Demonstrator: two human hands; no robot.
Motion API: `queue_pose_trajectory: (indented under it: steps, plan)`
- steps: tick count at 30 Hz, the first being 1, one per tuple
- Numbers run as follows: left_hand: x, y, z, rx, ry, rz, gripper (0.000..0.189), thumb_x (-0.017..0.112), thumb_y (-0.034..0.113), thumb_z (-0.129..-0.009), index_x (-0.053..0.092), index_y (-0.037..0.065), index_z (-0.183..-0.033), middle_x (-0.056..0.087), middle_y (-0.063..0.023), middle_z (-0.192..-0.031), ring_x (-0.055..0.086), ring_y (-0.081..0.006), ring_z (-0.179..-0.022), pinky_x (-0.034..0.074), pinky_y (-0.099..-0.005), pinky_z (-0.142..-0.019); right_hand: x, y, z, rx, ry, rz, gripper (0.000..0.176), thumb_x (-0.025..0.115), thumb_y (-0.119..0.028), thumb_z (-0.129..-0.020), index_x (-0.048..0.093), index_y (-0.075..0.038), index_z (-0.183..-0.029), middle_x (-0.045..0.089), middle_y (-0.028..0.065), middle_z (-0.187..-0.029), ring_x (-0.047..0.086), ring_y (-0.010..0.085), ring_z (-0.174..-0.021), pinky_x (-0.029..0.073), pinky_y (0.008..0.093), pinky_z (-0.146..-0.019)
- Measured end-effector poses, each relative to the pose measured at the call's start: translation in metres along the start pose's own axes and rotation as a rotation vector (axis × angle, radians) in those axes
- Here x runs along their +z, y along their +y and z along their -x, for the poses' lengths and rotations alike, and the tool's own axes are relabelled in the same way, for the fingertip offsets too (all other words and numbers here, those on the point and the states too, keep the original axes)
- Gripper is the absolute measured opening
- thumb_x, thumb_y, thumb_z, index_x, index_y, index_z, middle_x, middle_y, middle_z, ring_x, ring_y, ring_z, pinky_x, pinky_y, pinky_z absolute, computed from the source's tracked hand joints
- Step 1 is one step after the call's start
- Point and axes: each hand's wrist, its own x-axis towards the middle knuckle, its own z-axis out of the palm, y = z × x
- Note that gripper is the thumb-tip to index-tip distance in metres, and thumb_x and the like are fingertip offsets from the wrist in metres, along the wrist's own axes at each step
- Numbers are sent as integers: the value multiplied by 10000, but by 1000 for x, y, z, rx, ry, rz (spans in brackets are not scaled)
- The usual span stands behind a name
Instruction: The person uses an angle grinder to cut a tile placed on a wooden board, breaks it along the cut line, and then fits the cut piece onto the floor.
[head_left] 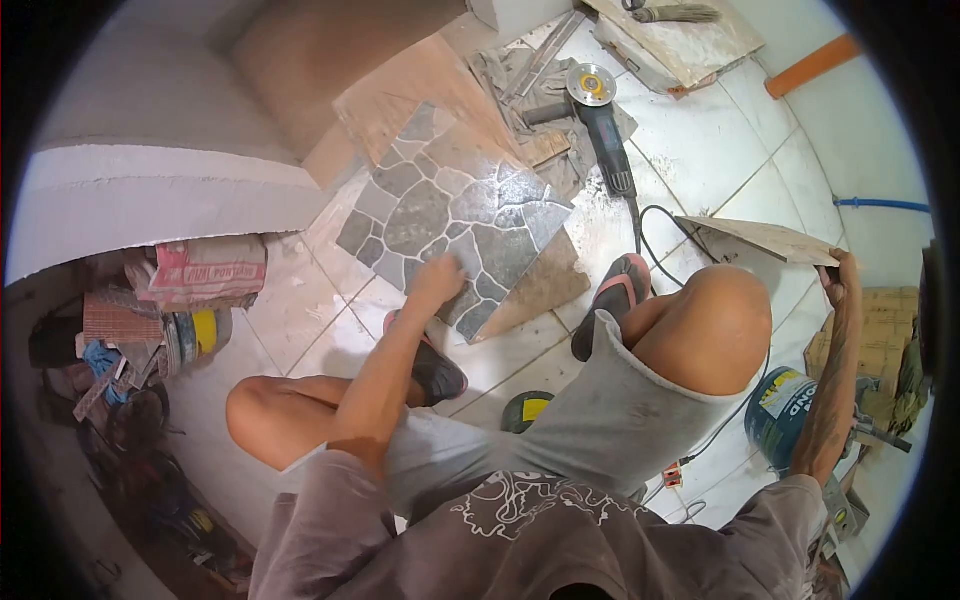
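Observation:
A square tile with a grey stone pattern lies in front of me, over a brown board or tile. My left hand rests on the lower part of the stone-pattern tile, its fingers curled; whether anything small is in them is hidden. Out to the right, my right hand grips the edge of a thin tile, which is tilted up from the floor. An angle grinder lies beyond the stone-pattern tile, its disc facing up.
Boards and a brush are at the top. The grinder's cord runs across the floor near my right foot. A dark bucket stands right. Sacks and tools are left. An orange pipe juts from the wall.

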Motion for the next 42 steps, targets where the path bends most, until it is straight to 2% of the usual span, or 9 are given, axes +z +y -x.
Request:
queue_pose_trajectory:
  steps: [4,8,14,20,26,32,35,38,42]
  plan:
    - [-29,90,-52,500,221,-123,322,683,239,-825,601,40,-1065,606,-197,-1120,587,-390,-1079,477,-508,-914,5,-1,7,-3,26,-5,259,573,-86,-887,548,115,-1049,629,225,-1021,691,295,-873,657,326,-740]
    - [-16,163,-97,755,161,-231,342,672,187,-803,590,30,-1095,587,-181,-1167,546,-366,-1168,446,-469,-968,5,-1,9,-3,8,16,250,564,-81,-898,548,115,-1052,628,221,-1018,689,293,-882,654,310,-744]
    - [25,212,-136,603,27,-493,366,649,178,-848,623,67,-1196,619,-129,-1221,567,-316,-1166,397,-530,-990,23,-11,22,-1,39,40,251,558,-77,-907,540,123,-1057,624,210,-991,688,279,-877,653,273,-704]
    - [-16,211,-150,570,-114,-674,290,611,181,-895,667,96,-1167,655,-124,-1215,602,-293,-1155,362,-534,-1027,28,-21,10,37,10,82,253,558,-91,-902,526,128,-1023,619,220,-956,693,290,-831,647,224,-630]
    - [-25,206,-161,681,-117,-608,277,817,179,-711,749,145,-977,727,-69,-1052,671,-259,-1048,446,-522,-928,42,-28,8,28,4,51,243,558,-112,-899,507,111,-981,627,231,-920,706,310,-794,639,214,-569]
    - [-88,210,-123,819,-239,-628,350,880,223,-613,735,88,-902,734,-106,-962,694,-282,-1012,493,-502,-856,41,-26,2,19,-25,67,251,550,-129,-890,506,110,-954,632,251,-907,714,360,-809,636,220,-559]
    - [-113,204,-86,879,-163,-633,349,874,238,-614,717,82,-884,728,-117,-954,692,-298,-1001,498,-493,-871,45,-28,8,14,-7,72,263,531,-149,-897,513,108,-948,635,246,-910,712,362,-815,632,231,-578]
    - [-128,193,-59,926,-132,-641,503,875,264,-611,664,101,-1038,686,-120,-1000,646,-327,-1052,489,-486,-891,37,-24,-4,33,-14,69,260,541,-162,-894,529,92,-945,639,236,-922,710,350,-846,628,231,-606]
    - [-144,173,-24,1002,21,-574,446,849,256,-613,639,84,-967,680,-107,-953,643,-326,-1028,484,-470,-891,9,-15,-53,15,-94,18,246,562,-176,-884,546,66,-928,632,213,-926,697,321,-853,624,238,-637]
